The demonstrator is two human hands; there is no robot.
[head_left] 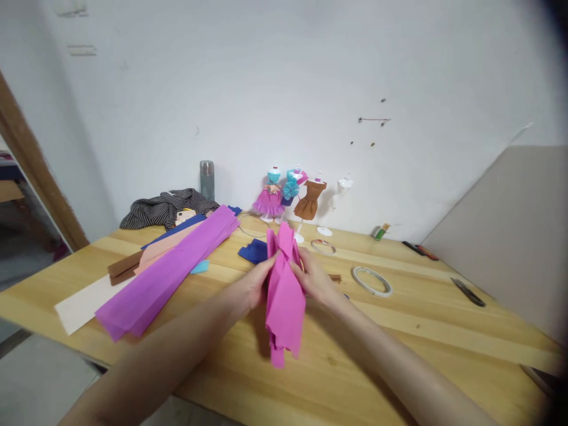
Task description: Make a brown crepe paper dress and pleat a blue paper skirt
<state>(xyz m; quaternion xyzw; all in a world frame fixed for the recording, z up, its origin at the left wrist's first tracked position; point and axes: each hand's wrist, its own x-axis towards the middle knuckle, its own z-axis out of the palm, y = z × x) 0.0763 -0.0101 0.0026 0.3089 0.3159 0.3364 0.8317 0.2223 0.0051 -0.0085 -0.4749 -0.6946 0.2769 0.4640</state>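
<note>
Held upright between both hands is a pleated sheet of pink crepe paper [286, 307], gathered near its upper part and flaring out below. My left hand [258, 281] grips it from the left, thumb on the near face. From the right, my right hand [313, 275] pinches it with the thumb across the front; most of the fingers are hidden behind the paper. Just left of it, a dark blue paper piece [252, 251] lies on the wooden table [364, 361]. Behind stand mini dress forms, one in a brown paper dress [312, 200] and one with a purple skirt [268, 200].
Folded purple crepe paper [168, 272] lies over other coloured strips at left. Striped cloth [168, 208] and a thermos [207, 180] stand behind. To the right are a tape roll [371, 281], scissors [468, 291], a green glue bottle [381, 231] and a bare dress form [345, 184].
</note>
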